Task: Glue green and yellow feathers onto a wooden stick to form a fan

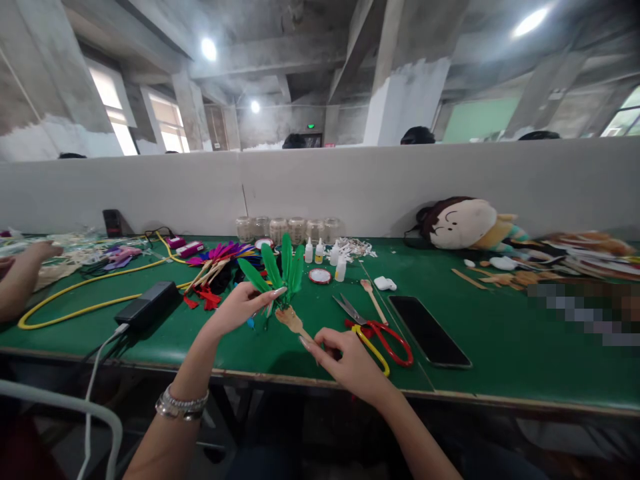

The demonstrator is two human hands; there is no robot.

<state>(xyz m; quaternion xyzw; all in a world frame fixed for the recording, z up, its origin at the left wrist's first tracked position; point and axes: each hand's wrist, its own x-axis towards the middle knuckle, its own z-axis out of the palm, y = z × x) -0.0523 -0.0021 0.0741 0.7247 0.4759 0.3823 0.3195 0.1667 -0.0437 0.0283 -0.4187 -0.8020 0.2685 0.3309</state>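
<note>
Clock centred on the work piece, 12 toward the partition.

Setting: green-topped workbench point(505, 353), grey partition point(350, 187) along its far edge.

Bench, big to small: plush doll point(463, 223) at 2; black phone point(429, 330) at 3; yellow cable point(75, 303) looping around at 9, near a black power brick point(147, 305); row of glass jars point(287, 230) at 12; loose coloured feathers point(220, 263) at 10-11; scissors point(380, 340) with red and yellow handles at 3, just beside the right hand point(345, 360), apparently not touching it. Another person's hand point(43, 251) at 9, well apart.

Work piece: green feather spray point(283, 267) rising from a wooden paddle point(293, 322), held mid-bench near the front edge. Looks lifted off the top; can't confirm from this angle.

Hands: left hand point(240, 308), metal bracelet point(181, 404) on the wrist, grasps the feather roots, fingers loosely curled. Right hand pinches the paddle's narrow end; contact partly hidden.

Orientation: paddle long axis runs 10 to 4, narrow end at 4. Feathers fan from 10 to 12, tips away from the wearer.

Technique: two-point hold looks sound. Root and paddle end are both supported, and the feather-paddle joint sits clear between the hands.
</note>
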